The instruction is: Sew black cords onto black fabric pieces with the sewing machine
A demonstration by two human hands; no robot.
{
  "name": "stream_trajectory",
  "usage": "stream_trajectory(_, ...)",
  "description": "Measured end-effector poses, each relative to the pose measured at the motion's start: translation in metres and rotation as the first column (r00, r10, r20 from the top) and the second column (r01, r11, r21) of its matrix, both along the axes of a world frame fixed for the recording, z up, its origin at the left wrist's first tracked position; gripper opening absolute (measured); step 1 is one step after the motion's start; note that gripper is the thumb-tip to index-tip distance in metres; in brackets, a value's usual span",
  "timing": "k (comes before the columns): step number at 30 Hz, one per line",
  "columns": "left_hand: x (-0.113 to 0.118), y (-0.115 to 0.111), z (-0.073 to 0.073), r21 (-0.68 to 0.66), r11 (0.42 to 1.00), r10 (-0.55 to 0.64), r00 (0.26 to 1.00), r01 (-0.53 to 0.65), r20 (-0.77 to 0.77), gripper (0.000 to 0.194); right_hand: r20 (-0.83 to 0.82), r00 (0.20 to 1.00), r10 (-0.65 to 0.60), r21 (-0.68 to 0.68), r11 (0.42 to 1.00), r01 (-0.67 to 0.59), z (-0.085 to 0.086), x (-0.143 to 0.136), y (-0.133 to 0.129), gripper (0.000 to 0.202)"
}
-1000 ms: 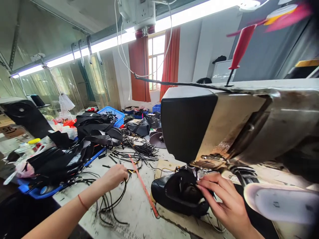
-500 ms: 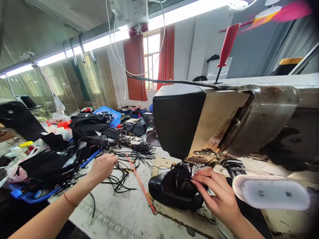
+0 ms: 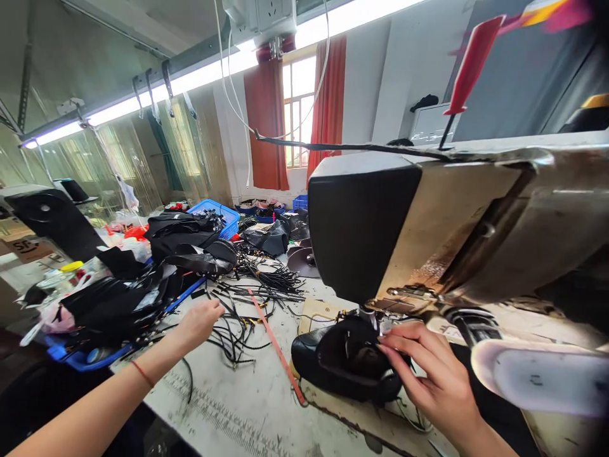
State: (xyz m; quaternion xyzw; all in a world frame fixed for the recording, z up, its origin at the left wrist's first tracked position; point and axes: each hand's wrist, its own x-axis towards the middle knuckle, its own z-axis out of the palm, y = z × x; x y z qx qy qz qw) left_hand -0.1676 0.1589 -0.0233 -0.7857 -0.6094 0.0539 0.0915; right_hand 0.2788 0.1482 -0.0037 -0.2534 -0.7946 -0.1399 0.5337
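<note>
My left hand (image 3: 202, 322) hovers over the white table near the black cords (image 3: 233, 339), its fingers curled together; what they hold, if anything, is too small to tell. A black bag-like piece (image 3: 345, 362) lies on the sewing machine bed, its opening facing up. At its right edge, under the machine head (image 3: 366, 228), my right hand (image 3: 423, 362) pinches with thumb and forefinger beside the needle area. The fingertips touch a small shiny part there, and what lies between them is partly hidden.
A red strip (image 3: 278, 349) lies on the table (image 3: 247, 406) left of the machine. Blue baskets (image 3: 228, 222) and heaped black pieces (image 3: 118, 304) fill the left and back. A white lamp (image 3: 537, 377) juts in at right, below a red-handled screwdriver (image 3: 476, 63).
The whole view has shifted, so the machine and table sit further right. Both hands keep nearly the same places over the table and at the black piece.
</note>
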Motion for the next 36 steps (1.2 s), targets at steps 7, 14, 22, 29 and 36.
stream_trajectory(7,0.035,-0.006,-0.029,-0.172,0.896,-0.395,0.912,0.41,0.113,0.022,-0.025,1.0,0.015,-0.037,0.999,-0.016,-0.005,0.001,0.0,0.012)
stream_trajectory(14,0.025,-0.011,-0.021,-0.117,0.917,-0.361,0.918,0.382,0.166,0.035,-0.003,1.0,0.014,-0.013,1.0,-0.014,0.002,-0.001,-0.003,0.01)
stream_trajectory(22,0.038,-0.028,-0.026,-0.133,0.896,-0.405,0.902,0.425,0.153,0.015,-0.005,1.0,-0.03,-0.004,1.0,0.03,0.0,-0.001,-0.002,0.009)
stream_trajectory(29,0.057,-0.03,-0.024,-0.176,0.789,-0.568,0.809,0.588,0.154,0.02,-0.008,1.0,0.002,-0.038,0.999,-0.002,-0.003,0.0,-0.002,0.014)
stream_trajectory(36,0.074,-0.025,0.016,-0.075,0.84,-0.486,0.806,0.538,0.339,0.025,0.002,0.999,-0.044,-0.051,0.998,0.044,-0.008,0.002,-0.001,0.01)
